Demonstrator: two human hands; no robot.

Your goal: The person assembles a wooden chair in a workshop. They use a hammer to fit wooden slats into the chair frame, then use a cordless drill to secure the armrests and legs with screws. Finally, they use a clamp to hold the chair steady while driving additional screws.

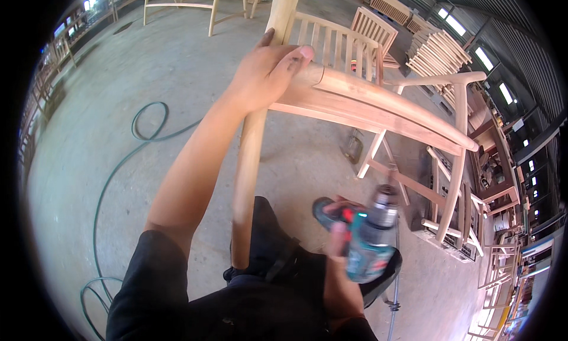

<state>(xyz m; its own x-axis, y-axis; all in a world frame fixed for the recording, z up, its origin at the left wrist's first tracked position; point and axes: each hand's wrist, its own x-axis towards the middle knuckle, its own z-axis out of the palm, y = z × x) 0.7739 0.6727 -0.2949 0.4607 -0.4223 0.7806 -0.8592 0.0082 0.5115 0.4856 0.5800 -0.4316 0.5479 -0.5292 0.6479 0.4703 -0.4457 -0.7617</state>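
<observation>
Head view: hands apart
Left hand [265, 77]: wrapped on wooden frame [373, 106] at corner
Right hand [337, 237]: gripping drill [365, 249]
wooden frame: upper centre, ahead
drill: best kept square, corner braced firmly

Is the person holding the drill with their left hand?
No, the right hand holds the drill, while the left hand is on the wooden frame.

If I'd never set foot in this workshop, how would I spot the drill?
Find the large, pale wooden frame spanning the picture's centre and right. Below it, right of centre, the person's right hand holds the drill. Though blurred, its teal body and shiny, metallic-looking nose set it apart from the bare wood.
</observation>
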